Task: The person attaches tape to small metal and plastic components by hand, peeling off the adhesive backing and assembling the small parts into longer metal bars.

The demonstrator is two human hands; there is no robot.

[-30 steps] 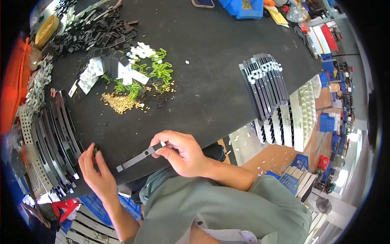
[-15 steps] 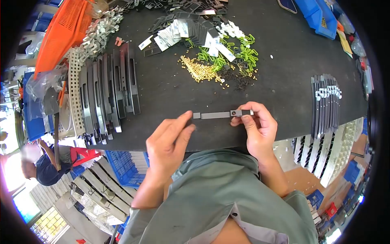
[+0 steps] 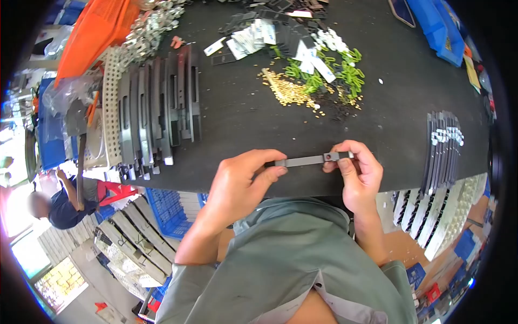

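Note:
Between my hands, a slim grey metal bar (image 3: 305, 161) is held level above the front part of the dark table. My right hand (image 3: 360, 175) pinches its right end, where a small block with a round hole sits. The thumb and fingers of my left hand (image 3: 243, 181) close on the bar's left tip. Beyond the bar lie a pile of small brass pins (image 3: 291, 92), green loop-shaped pieces (image 3: 352, 73) and tiny black parts (image 3: 340, 110).
Long grey metal rails (image 3: 159, 102) stand in a row at left, near an orange basket (image 3: 89, 40). Finished-looking thin bars with white clips (image 3: 445, 146) lie at right. A blue bin (image 3: 440, 32) is at back right. Another person (image 3: 62, 208) is at far left.
My left hand has moved right and closed on the bar's left end, from which it was apart. The right hand keeps its pinch. The whole view has shifted slightly.

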